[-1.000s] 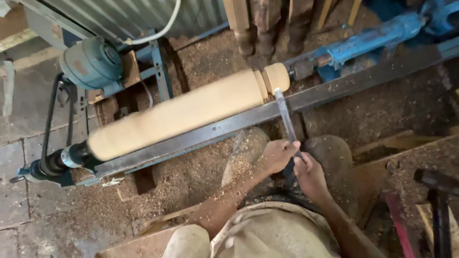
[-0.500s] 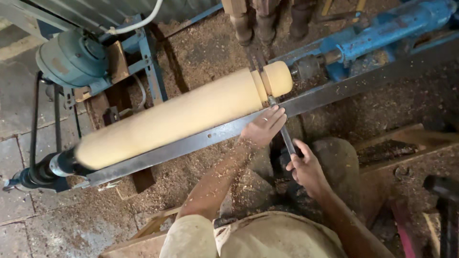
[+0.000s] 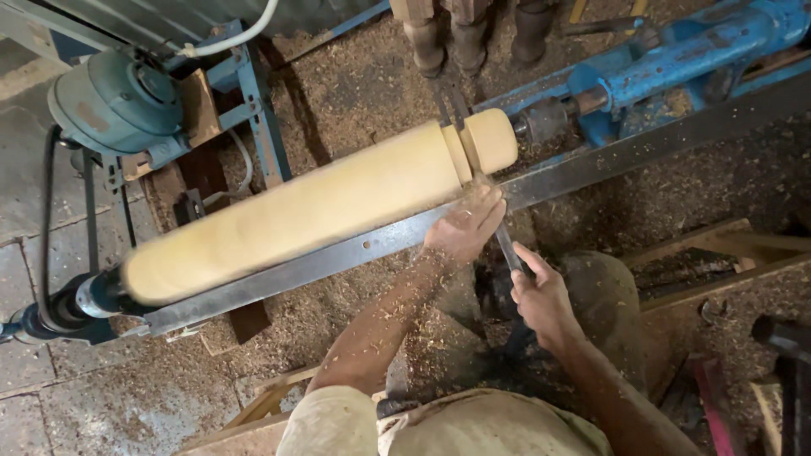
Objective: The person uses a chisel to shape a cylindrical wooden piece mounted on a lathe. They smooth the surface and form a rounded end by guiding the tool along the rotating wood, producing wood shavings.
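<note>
A long pale wooden cylinder (image 3: 312, 211) is mounted on a lathe and looks blurred from spinning; a groove sits near its right end. My left hand (image 3: 465, 226) rests on the dark metal tool rest (image 3: 338, 257) and presses down on the blade of a metal chisel (image 3: 505, 245). My right hand (image 3: 541, 295) grips the chisel's handle end lower down. The chisel tip reaches the groove, partly hidden by my left hand. Wood chips cover my left forearm.
A teal motor (image 3: 114, 101) with a belt stands at upper left. The blue tailstock (image 3: 676, 59) holds the cylinder's right end. Sawdust covers the ground. Turned wooden legs (image 3: 473, 29) stand at the top, wooden frames (image 3: 718, 253) lie at the right.
My left hand moved up from beside my right hand onto the tool rest and over the chisel blade. The chisel tip went into the groove. The view shifted slightly.
</note>
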